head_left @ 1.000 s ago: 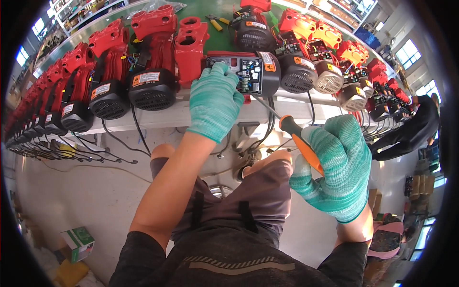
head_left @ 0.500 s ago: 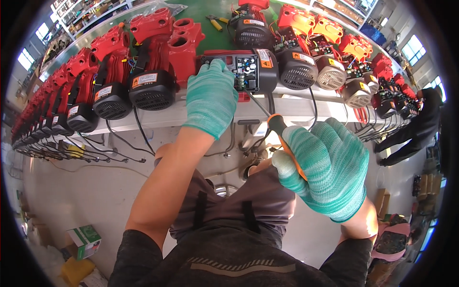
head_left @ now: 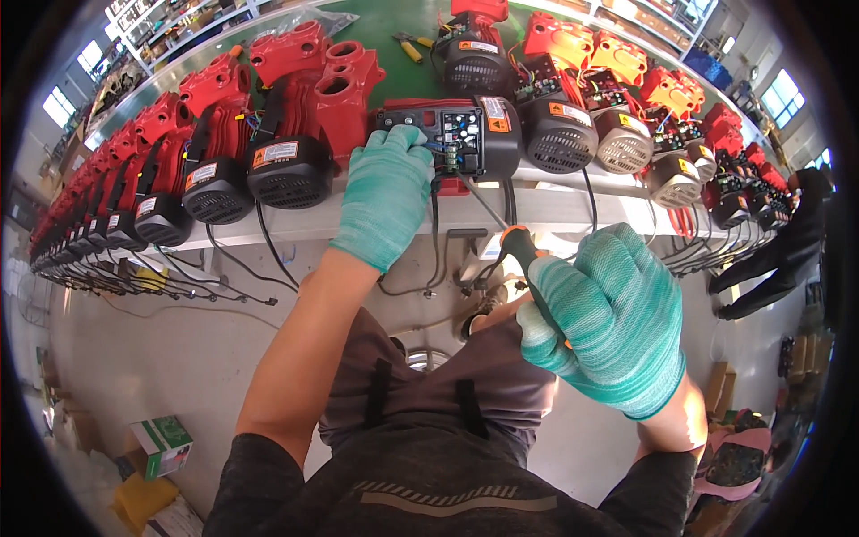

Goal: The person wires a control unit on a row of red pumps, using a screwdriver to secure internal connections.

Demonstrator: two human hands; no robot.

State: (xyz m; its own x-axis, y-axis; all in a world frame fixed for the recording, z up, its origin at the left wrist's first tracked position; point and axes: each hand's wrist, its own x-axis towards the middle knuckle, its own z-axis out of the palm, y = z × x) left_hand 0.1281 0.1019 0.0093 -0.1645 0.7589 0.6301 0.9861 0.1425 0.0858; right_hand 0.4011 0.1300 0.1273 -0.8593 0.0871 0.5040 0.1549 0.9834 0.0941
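Note:
In front of me on the bench lies a red and black motor unit (head_left: 503, 139) with its circuit board (head_left: 461, 134) exposed. My left hand (head_left: 386, 192), in a green knit glove, presses against its left part with fingers bent and close together; their undersides are hidden. A blue wire shows beside the fingertips. My right hand (head_left: 613, 318), gloved alike, is closed around the black and orange handle of a screwdriver (head_left: 521, 246). Its shaft slants up and left to the lower edge of the board, by the green terminal block (head_left: 452, 161). The exact tip contact is too small to tell.
Similar red motor units (head_left: 291, 166) line the bench on the left, their cords hanging over the edge. More units (head_left: 559, 134) with exposed boards stand right. Yellow-handled pliers (head_left: 410, 49) lie on the green bench top (head_left: 385, 76). A dark-clothed person (head_left: 787, 237) stands far right.
My left hand has slid slightly down and left, uncovering more of the unit's left part. The screwdriver handle has turned in my right hand, its tip staying by the board.

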